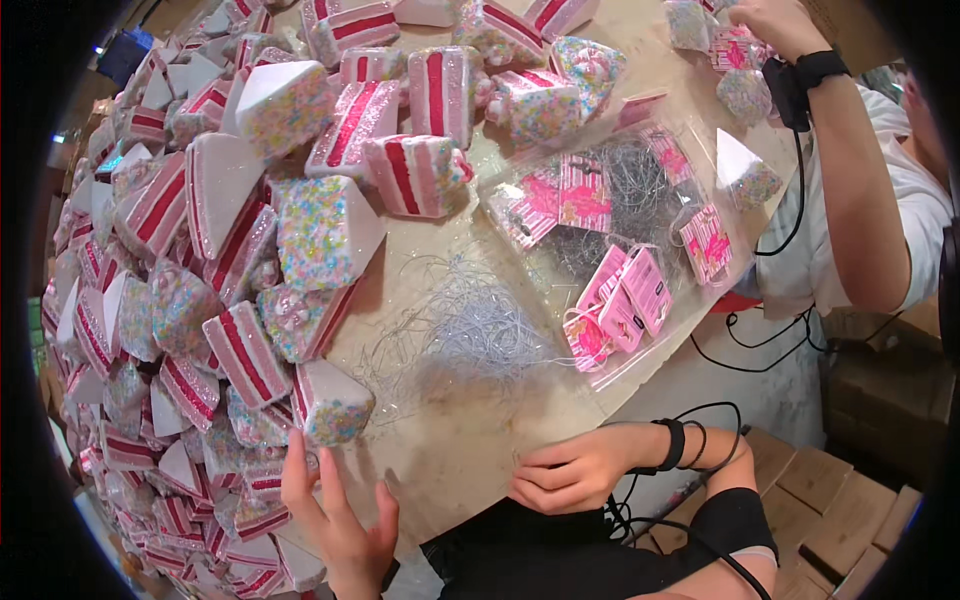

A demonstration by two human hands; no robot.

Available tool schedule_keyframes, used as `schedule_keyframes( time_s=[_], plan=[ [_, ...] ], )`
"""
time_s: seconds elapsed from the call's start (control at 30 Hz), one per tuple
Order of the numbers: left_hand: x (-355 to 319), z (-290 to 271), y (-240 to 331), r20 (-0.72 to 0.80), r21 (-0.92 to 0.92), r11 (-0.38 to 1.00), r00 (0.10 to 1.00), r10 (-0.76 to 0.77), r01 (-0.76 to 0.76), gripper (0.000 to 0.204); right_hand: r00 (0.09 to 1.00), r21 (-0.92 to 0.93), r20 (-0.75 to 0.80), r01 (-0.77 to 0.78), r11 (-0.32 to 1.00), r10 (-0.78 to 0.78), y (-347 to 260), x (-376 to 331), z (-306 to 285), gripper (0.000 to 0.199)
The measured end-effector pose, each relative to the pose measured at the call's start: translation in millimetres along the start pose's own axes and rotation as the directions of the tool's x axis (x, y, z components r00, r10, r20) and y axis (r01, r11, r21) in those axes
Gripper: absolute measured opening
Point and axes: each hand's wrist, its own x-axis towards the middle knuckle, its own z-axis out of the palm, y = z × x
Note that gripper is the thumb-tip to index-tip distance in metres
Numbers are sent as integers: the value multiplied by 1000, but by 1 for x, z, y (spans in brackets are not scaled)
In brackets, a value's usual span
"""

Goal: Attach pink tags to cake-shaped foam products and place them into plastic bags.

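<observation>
My left hand [345, 520] reaches up at the near left, fingers apart, its fingertips next to a toy cake slice [335, 403] with coloured sprinkles, a white side and pink layers. Whether the fingertips touch that slice I cannot tell. At the near table edge rests my right hand [570, 468], its fingers curled in and pressed together; anything inside them is hidden. Beyond both hands lies a tangle of clear thin loops [485, 325]. A clear plastic bag [520, 165] to its right holds or carries pink tags [625, 295] and dark silvery strings.
A large heap of similar cake slices [165, 290] covers the left side, reaching the far edge. At the far right, another person's hand [780, 25] holds a pink tag beside more slices [745, 170]. Black cables [765, 350] hang past the table edge. Cardboard boxes [840, 505] stand below right.
</observation>
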Motion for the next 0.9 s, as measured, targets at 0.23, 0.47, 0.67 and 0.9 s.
schedule_keyframes(
  time_s=[0.23,0.47,0.67,0.9],
  plan=[
    [2,15,-8,-58,98,995,998,35,-29,75,991,117,-132,31,993,-15,1,-6,8,11],
    [1,9,2,3,75,997,1000,-1,0,64,981,184,-189,1,983,34,-2,-6,10,16],
    [-10,24,5,-203,-182,952,938,-281,245,64,937,390,-210,-183,903,280,-5,-6,8,35],
    [-52,49,5,-232,-529,815,883,-407,237,46,904,233,-86,-390,891,418,-9,3,-3,40]
  ],
)
